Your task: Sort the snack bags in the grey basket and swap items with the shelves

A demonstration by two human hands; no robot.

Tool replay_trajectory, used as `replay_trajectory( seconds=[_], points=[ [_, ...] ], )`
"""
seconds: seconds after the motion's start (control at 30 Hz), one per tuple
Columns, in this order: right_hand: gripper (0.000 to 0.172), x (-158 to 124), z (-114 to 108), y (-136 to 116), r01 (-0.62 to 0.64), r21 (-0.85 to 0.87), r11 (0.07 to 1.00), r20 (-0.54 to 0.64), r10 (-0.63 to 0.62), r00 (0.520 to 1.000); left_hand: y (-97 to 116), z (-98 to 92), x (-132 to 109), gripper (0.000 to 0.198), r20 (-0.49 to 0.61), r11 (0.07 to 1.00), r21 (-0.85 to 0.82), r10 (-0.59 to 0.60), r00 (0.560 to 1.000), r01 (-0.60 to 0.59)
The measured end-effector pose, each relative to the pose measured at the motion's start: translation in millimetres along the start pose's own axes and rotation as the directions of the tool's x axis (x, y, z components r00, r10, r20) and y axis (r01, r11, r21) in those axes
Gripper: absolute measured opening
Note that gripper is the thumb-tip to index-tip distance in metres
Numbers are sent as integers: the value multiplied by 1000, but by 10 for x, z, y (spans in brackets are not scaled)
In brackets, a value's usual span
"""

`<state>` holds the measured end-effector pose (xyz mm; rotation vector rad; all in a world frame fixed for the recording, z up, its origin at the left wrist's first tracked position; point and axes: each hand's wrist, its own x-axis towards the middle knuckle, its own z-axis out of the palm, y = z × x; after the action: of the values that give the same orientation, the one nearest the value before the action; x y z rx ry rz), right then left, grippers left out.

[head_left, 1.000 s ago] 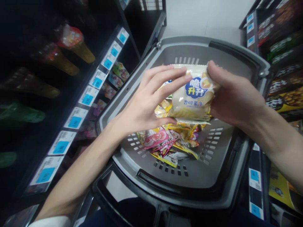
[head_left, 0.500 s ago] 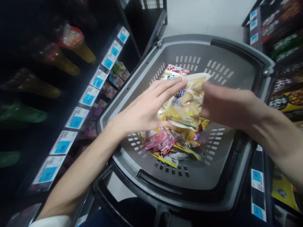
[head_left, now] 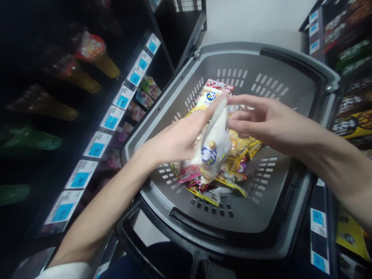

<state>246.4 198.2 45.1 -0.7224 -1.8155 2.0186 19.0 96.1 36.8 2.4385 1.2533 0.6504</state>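
Left hand (head_left: 180, 135); right hand (head_left: 271, 121) — packet (head_left: 215, 149) between

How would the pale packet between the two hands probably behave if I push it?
The pale packet probably flexes easily, because its edges look thin and bent. It may be somewhat slippery, since its wrapper looks shiny in places, though blurred. It seems unlikely to roll: its outline is irregular, not round.
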Motion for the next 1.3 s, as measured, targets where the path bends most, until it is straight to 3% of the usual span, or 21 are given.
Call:
replay_trajectory(
  seconds=[0.13,0.3,0.37,0.47,0.53,0.63,0.7,0.8,0.93,1.03,1.17,1.3],
  points=[
    [35,-12,11,-29,105,-259,960,119,-76,990,-9,37,-17,75,7,997,12,74,997,-74],
    [27,-2,41,-1,84,-486,870,152,-11,988,26,81,-11,64,27,995,93,-44,999,41],
    [27,0,50,21,92,-670,736,132,-5,991,50,92,7,51,-23,989,132,-58,998,60],
    [26,-3,36,46,25,-929,370,50,60,997,108,150,60,30,-83,989,146,-15,996,27],
    [27,-11,12,58,-45,-984,172,-21,142,990,168,245,105,31,6,992,122,41,999,-41],
    [31,-26,-13,67,-87,-996,32,-77,248,966,246,471,151,56,288,986,70,125,949,-151],
    [32,-33,-6,67,-75,-997,11,-68,315,947,259,628,151,63,428,978,62,152,891,-197],
    [34,-34,24,63,-39,-999,35,-22,396,918,218,773,127,57,508,964,117,150,848,-240],
    [34,-32,37,62,-28,-998,54,-2,428,904,163,735,136,27,481,897,223,238,844,-380],
    [34,-37,22,66,-49,-996,75,-14,410,912,205,597,168,19,444,854,260,309,841,-451],
    [42,-44,-9,50,-112,-985,134,-59,351,935,303,394,156,20,320,825,336,353,879,-454],
    [60,-34,-87,0,-234,-928,290,-188,179,966,235,243,78,20,34,822,470,347,937,-322]
  ],
)
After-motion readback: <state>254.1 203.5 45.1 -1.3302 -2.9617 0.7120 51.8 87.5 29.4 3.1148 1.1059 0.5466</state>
